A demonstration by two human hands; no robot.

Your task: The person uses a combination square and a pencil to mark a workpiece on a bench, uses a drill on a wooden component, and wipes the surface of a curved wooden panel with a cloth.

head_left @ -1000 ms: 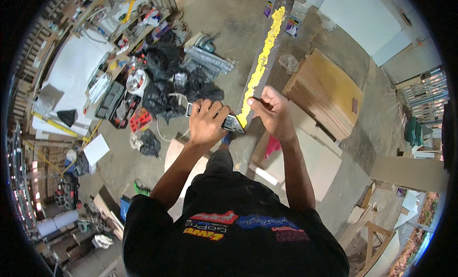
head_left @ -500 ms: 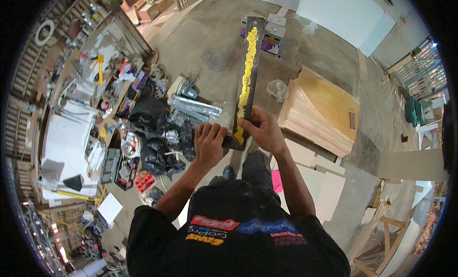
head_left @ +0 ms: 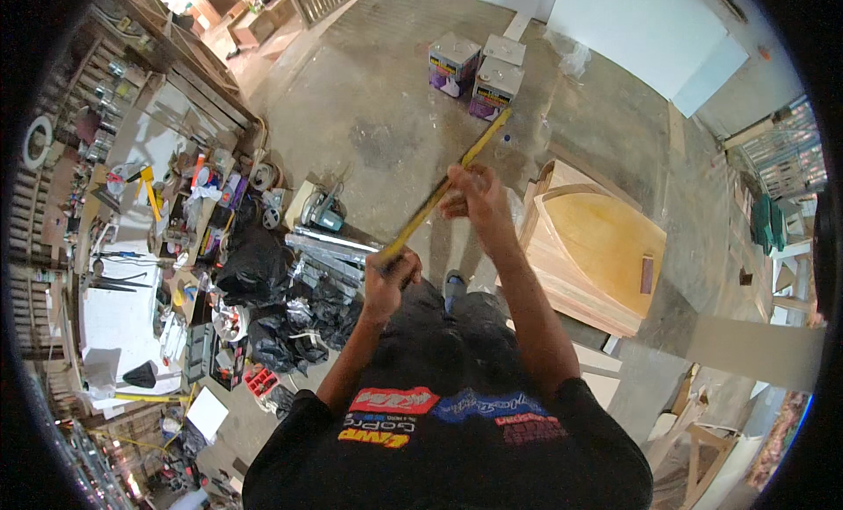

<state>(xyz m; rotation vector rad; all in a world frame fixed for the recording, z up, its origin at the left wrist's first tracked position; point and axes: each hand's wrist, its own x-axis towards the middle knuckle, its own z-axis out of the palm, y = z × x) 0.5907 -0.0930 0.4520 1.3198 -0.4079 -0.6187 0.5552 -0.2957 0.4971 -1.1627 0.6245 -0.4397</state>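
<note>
A long dark strip (head_left: pixel 427 204) with a lumpy yellow band along it runs slantwise in front of me, its far end up and to the right. My left hand (head_left: pixel 391 277) is closed round its near end. Farther along, my right hand (head_left: pixel 477 198) pinches the strip near its middle with curled fingers, slightly smeared by motion. Seen almost edge-on, the strip shows only a thin line of yellow, and its far tip overlaps the base of a square can (head_left: pixel 497 79) on the floor.
A stack of wooden panels (head_left: pixel 584 246) lies to the right. On the left are black plastic bags (head_left: pixel 255 268), a power tool (head_left: pixel 323 213), a red tray (head_left: pixel 262 383) and a cluttered bench (head_left: pixel 114 325). Another square can (head_left: pixel 452 60) stands ahead. White sheets (head_left: pixel 632 36) are at the far right.
The strip has swung from nearly upright to a slant and turned edge-on, hiding most of the yellow. My right hand has moved up along it; my left hand has stayed at the near end.
</note>
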